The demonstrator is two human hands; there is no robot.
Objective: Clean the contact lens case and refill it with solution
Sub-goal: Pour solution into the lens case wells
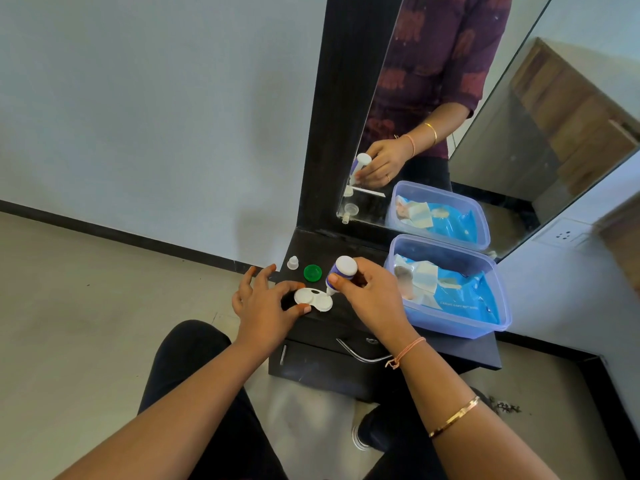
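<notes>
A white contact lens case (313, 299) lies on the dark dresser top (346, 315). One well still wears a white lid; the right well is uncovered. My left hand (266, 303) pinches the case's left end between thumb and fingers. My right hand (369, 294) grips a small white and purple solution bottle (341, 273), tipped nozzle-down over the right well. A green lid (312, 273) and the bottle's small white cap (293, 262) lie behind the case.
A clear lidless plastic box (450, 327) holding a blue wipes packet and tissue stands at the right of the dresser top. A mirror (450, 133) rises behind. Below the top is a drawer with a metal handle (360, 355).
</notes>
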